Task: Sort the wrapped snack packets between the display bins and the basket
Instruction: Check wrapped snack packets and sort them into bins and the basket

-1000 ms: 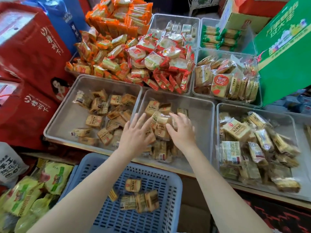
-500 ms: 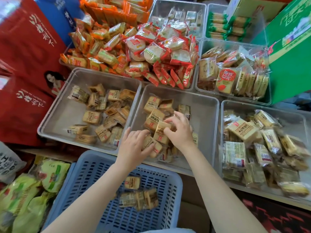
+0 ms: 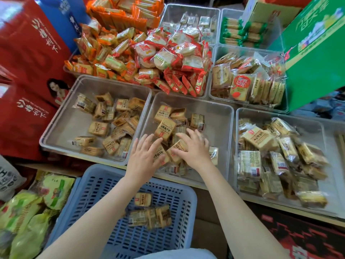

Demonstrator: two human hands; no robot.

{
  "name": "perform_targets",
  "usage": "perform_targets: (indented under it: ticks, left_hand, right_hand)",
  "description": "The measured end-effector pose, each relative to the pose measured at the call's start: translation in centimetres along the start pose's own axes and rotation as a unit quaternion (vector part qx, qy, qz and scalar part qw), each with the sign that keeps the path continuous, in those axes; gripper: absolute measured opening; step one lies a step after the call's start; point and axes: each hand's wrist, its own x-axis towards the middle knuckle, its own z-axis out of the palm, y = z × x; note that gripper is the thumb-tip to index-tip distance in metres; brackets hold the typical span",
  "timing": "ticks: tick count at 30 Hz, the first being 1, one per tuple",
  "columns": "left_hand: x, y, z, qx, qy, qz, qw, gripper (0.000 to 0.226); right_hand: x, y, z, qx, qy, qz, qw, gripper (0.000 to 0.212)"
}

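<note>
Head view: sorting under way, both hands down in the middle bin, most packets not yet moved.

Far left of the hands, the left bin (image 3: 61,131) holds a loose scatter of tan wrapped packets (image 3: 99,128). Below the forearms, the blue basket (image 3: 104,186) carries only a few packets (image 3: 149,215), so by my reckoning little has reached it and plenty remains. Left hand (image 3: 142,159) lies flat, fingers straight and spread, fingertips touching the packets in the middle bin (image 3: 220,131); no grip seen. Just right of it, the right hand (image 3: 194,148) rests palm-down on the same pile (image 3: 165,128), fingers slightly bent over a packet; whether it pinches one I cannot tell, though nothing is lifted. Well right of both hands, the right bin (image 3: 317,128) is heaped with mixed wrapped snacks (image 3: 257,139), untouched.
</note>
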Motion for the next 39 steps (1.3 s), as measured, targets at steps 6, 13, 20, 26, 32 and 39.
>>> perform_targets:
  ticks: [6, 13, 20, 26, 32, 39]
  left_hand:
    - [-0.3, 0.2, -0.4, 0.058, -0.003, -0.051, 0.997, 0.088]
    - [-1.9, -2.8, -2.4, -0.062, 0.086, -0.074, 0.992, 0.074]
    - [-5.9, -16.0, -5.2, -0.062, 0.176, -0.263, 0.946, 0.093]
    - [-5.9, -21.4, -5.5, -0.176, 0.189, -0.297, 0.919, 0.128]
    - [-6.7, -23.1, -4.1, -0.219, 0.215, -0.258, 0.916, 0.135]
    - [-6.6, -22.9, -4.1, -0.234, 0.216, -0.259, 0.912, 0.13]
  right_hand:
    - [-0.7, 1.0, 0.9, 0.041, 0.05, 0.026, 0.998, 0.062]
    - [-1.0, -3.9, -0.4, 0.088, 0.129, -0.017, 0.988, 0.057]
    - [2.4, -17.2, 3.4, 0.185, -0.02, -0.134, 0.973, 0.029]
    - [9.0, -26.2, 9.8, 0.157, -0.187, -0.087, 0.966, 0.046]
    - [14.3, -28.9, 14.6, 0.045, -0.286, -0.122, 0.949, 0.065]
    - [15.7, -28.7, 15.9, 0.079, -0.245, -0.102, 0.961, 0.063]
